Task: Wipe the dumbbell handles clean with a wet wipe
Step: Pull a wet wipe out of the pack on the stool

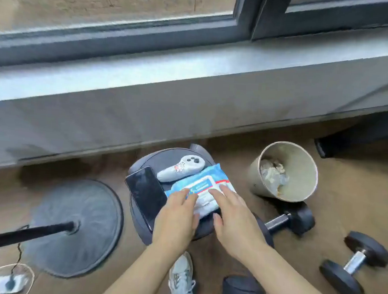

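The wipe pack [205,182] is of glossy plastic film. Left of it the phone [145,194] has a shiny black face. Right of the pack, the bin [301,175] is dull metal; the nearer dumbbell [278,222] and the farther dumbbell [355,261] have matt black heads and metal handles.

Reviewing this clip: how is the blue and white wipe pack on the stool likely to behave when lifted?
The blue and white plastic wet wipe pack will probably sag; its film edges look crumpled. The glossy wrapper may slip under the flat left hand and right hand. Lying flat on the round dark stool, it seems unlikely to roll.
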Available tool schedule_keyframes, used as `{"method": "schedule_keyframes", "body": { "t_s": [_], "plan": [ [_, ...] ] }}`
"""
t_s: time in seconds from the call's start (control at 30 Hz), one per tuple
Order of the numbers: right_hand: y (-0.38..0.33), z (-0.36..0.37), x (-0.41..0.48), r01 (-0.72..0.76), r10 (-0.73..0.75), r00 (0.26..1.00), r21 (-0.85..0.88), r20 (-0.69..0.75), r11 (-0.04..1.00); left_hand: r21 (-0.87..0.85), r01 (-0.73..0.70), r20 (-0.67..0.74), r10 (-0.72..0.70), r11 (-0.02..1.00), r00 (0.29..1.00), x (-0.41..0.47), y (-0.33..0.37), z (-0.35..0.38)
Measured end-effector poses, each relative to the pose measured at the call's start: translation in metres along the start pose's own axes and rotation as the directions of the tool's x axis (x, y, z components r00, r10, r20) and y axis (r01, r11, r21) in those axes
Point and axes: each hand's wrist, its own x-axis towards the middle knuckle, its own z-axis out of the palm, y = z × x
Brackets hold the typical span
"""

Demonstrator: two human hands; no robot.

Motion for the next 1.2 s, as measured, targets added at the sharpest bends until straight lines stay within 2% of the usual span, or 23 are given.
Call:
{"method": "schedule_keyframes", "body": {
  "t_s": [0.13, 0.23, 0.37, 0.47, 0.6, 0.67, 0.73, 0.8, 0.87, 0.93, 1.0, 1.1, 1.2],
  "plan": [
    [0.017, 0.025, 0.040, 0.038, -0.034, 0.999, -0.113, 0.040, 0.993, 0.117, -0.003, -0.115, 0.017, 0.993, 0.993, 0.029, -0.010, 0.024],
    [0.030, 0.037, 0.051, 0.066, -0.072, 0.996, -0.091, -0.057, 0.994, 0.210, -0.057, -0.235, 0.107, 0.976, 0.966, 0.038, -0.016, 0.037],
    [0.055, 0.043, 0.056, 0.188, -0.190, 0.972, -0.027, -0.139, 0.982, 0.276, -0.142, -0.261, 0.217, 0.951, 0.941, 0.041, -0.024, 0.036],
    [0.061, 0.043, 0.053, 0.223, -0.214, 0.965, 0.042, -0.154, 0.974, 0.277, -0.160, -0.211, 0.222, 0.947, 0.952, 0.038, -0.020, 0.027],
    [0.055, 0.039, 0.049, 0.132, -0.087, 0.979, 0.243, -0.186, 0.961, 0.107, -0.013, -0.141, 0.028, 0.994, 0.990, 0.040, -0.014, 0.012],
    [0.053, 0.037, 0.046, 0.062, -0.019, 0.988, 0.285, -0.150, 0.957, -0.079, 0.048, -0.206, -0.064, 0.996, 0.976, 0.042, -0.018, 0.009],
    [0.050, 0.034, 0.043, 0.025, 0.017, 0.992, 0.330, -0.123, 0.944, -0.277, 0.120, -0.284, -0.200, 0.953, 0.938, 0.044, -0.022, 0.007],
    [0.046, 0.036, 0.042, 0.066, -0.030, 0.990, 0.267, -0.138, 0.962, -0.317, 0.189, -0.339, -0.297, 0.929, 0.893, 0.047, -0.022, 0.007],
    [0.041, 0.042, 0.042, 0.134, -0.118, 0.977, 0.078, -0.179, 0.988, -0.233, 0.252, -0.398, -0.328, 0.939, 0.857, 0.047, -0.024, 0.009],
    [0.040, 0.049, 0.043, 0.137, -0.146, 0.969, -0.058, -0.199, 0.989, -0.201, 0.227, -0.474, -0.298, 0.953, 0.829, 0.047, -0.028, 0.012],
    [0.039, 0.050, 0.046, 0.085, -0.096, 0.968, -0.056, -0.232, 0.995, -0.140, 0.090, -0.513, -0.150, 0.986, 0.845, 0.047, -0.029, 0.016],
    [0.034, 0.048, 0.048, -0.001, 0.006, 0.958, 0.020, -0.288, 1.000, -0.028, -0.129, -0.415, 0.106, 0.991, 0.904, 0.041, -0.025, 0.027],
    [0.023, 0.047, 0.053, -0.089, 0.090, 0.974, 0.013, -0.207, 0.996, 0.019, -0.103, -0.275, 0.104, 0.994, 0.956, 0.037, -0.022, 0.032]
  ]
}}
